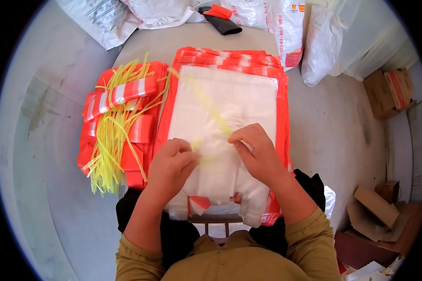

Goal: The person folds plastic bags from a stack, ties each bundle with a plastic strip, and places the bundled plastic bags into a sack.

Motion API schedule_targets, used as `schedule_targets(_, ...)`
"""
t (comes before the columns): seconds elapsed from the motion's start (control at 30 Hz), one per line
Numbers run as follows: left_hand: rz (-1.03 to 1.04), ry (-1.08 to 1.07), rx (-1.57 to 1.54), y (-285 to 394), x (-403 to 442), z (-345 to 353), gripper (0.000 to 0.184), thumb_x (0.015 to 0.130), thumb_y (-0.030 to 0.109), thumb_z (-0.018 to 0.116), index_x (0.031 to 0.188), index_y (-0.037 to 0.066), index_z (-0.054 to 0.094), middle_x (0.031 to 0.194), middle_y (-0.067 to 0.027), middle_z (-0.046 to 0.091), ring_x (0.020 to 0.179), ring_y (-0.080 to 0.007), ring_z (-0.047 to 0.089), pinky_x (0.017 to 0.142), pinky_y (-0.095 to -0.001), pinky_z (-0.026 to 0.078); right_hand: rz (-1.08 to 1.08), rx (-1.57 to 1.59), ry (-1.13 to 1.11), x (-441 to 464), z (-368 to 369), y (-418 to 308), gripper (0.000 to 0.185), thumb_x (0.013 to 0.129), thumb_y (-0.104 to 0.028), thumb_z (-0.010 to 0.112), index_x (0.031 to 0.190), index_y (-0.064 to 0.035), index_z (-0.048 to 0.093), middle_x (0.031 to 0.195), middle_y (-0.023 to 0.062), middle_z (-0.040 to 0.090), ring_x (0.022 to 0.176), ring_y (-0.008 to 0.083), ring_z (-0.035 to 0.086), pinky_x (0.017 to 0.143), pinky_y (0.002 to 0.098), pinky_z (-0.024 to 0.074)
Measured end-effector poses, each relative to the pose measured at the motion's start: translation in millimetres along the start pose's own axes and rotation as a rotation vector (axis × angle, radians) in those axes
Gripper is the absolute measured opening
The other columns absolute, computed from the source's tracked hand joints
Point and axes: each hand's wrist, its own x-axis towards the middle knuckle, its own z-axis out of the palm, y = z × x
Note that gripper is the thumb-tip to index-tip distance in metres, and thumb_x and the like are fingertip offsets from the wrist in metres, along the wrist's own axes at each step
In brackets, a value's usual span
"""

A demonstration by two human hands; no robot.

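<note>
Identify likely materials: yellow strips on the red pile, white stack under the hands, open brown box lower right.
Yellow strips: probably plastic ribbon, slight sheen, thin and frayed-looking.
White stack: likely thin plastic film, semi-glossy, finely wrinkled.
Open brown box: apparently cardboard, matte, stiff folded flaps.

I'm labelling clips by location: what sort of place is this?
Probably a small packing room or workshop, judging by the folded red plastic bundles, the many loose yellow strips draped over them, and the printed white sacks beyond.
</note>
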Motion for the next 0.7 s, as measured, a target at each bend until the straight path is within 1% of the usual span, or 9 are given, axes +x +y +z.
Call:
schedule_targets(0.13, 0.028, 0.103, -0.158, 6, 8, 17, 0.023, 0.082, -0.003, 0.078, 0.104, 0.004, 0.077, 0.127, -0.0136, 0.067, 0.113, -0.0281, 0.063, 0.090, -0.0357, 0.053, -0.012, -0.004, -0.051, 5, 3, -12, 0.022, 0.082, 0.005, 0.072, 0.100, -0.0070, 0.072, 0.096, 0.0092, 0.069, 0.097, 0.0336, 0.062, 0.085, 0.0444, 0.0517)
schedule_targets(0.17, 0.028, 0.122, -0.213, 7, 11, 21, 0.023, 0.082, -0.003, 0.078, 0.104, 0.004, 0.077, 0.133, -0.0143, 0.067, 0.117, -0.0280, 0.062, 0.092, -0.0358, 0.053, -0.016, -0.009, -0.098, 5, 3, -12, 0.022, 0.083, 0.005, 0.071, 0.102, -0.0069, 0.072, 0.099, 0.0084, 0.070, 0.100, 0.0331, 0.061, 0.089, 0.0435, 0.0514)
schedule_targets(0.23, -0.004, 0.074, -0.292, 2, 13, 28, 0.023, 0.084, -0.003, 0.077, 0.106, 0.005, 0.078, 0.142, -0.0149, 0.063, 0.122, -0.0277, 0.060, 0.095, -0.0361, 0.051, -0.025, -0.017, -0.193, 4, 2, -10, 0.024, 0.086, 0.004, 0.068, 0.107, -0.0066, 0.072, 0.105, 0.0069, 0.072, 0.106, 0.0320, 0.060, 0.096, 0.0418, 0.0507)
schedule_targets(0.27, -0.019, 0.049, -0.331, 0, 14, 31, 0.023, 0.085, -0.003, 0.077, 0.107, 0.005, 0.078, 0.147, -0.0152, 0.061, 0.124, -0.0275, 0.059, 0.097, -0.0362, 0.051, -0.038, -0.023, -0.205, 4, 3, -10, 0.023, 0.086, 0.004, 0.068, 0.106, -0.0065, 0.072, 0.105, 0.0069, 0.072, 0.107, 0.0321, 0.061, 0.096, 0.0420, 0.0510)
schedule_targets(0.37, -0.067, 0.084, -0.490, 0, 16, 41, 0.023, 0.087, -0.001, 0.077, 0.108, 0.006, 0.079, 0.151, -0.0143, 0.058, 0.124, -0.0274, 0.059, 0.099, -0.0360, 0.050, -0.067, -0.042, -0.223, 4, 6, -9, 0.022, 0.085, 0.003, 0.069, 0.105, -0.0064, 0.073, 0.105, 0.0068, 0.073, 0.108, 0.0326, 0.061, 0.096, 0.0424, 0.0516)
schedule_targets(0.47, -0.103, 0.100, -0.533, 4, 19, 41, 0.022, 0.088, -0.001, 0.077, 0.108, 0.007, 0.079, 0.154, -0.0139, 0.056, 0.124, -0.0258, 0.058, 0.100, -0.0355, 0.050, -0.084, -0.053, -0.202, 4, 7, -6, 0.021, 0.085, 0.002, 0.070, 0.104, -0.0062, 0.073, 0.104, 0.0072, 0.073, 0.108, 0.0331, 0.062, 0.096, 0.0426, 0.0518)
schedule_targets(0.57, -0.097, 0.101, -0.552, 9, 20, 39, 0.020, 0.088, -0.001, 0.076, 0.107, 0.006, 0.078, 0.155, -0.0159, 0.056, 0.123, -0.0271, 0.062, 0.100, -0.0368, 0.052, -0.093, -0.042, -0.187, 4, 8, -4, 0.019, 0.085, 0.002, 0.070, 0.102, -0.0057, 0.072, 0.104, 0.0077, 0.073, 0.107, 0.0337, 0.063, 0.096, 0.0431, 0.0517)
schedule_targets(0.63, 0.005, 0.080, -0.401, 5, 22, 41, 0.019, 0.089, -0.002, 0.076, 0.107, 0.005, 0.076, 0.149, -0.0171, 0.061, 0.120, -0.0289, 0.067, 0.098, -0.0374, 0.055, -0.087, -0.037, -0.204, 4, 8, -4, 0.018, 0.085, 0.002, 0.071, 0.101, -0.0053, 0.071, 0.103, 0.0078, 0.072, 0.106, 0.0343, 0.064, 0.096, 0.0436, 0.0517)
schedule_targets(0.7, 0.070, 0.080, -0.314, 5, 22, 41, 0.019, 0.089, -0.002, 0.075, 0.107, 0.003, 0.075, 0.140, -0.0180, 0.067, 0.115, -0.0308, 0.071, 0.096, -0.0375, 0.057, -0.167, -0.047, -0.142, 5, 12, -3, 0.018, 0.081, 0.002, 0.072, 0.096, -0.0061, 0.068, 0.094, 0.0091, 0.069, 0.099, 0.0340, 0.064, 0.087, 0.0443, 0.0507)
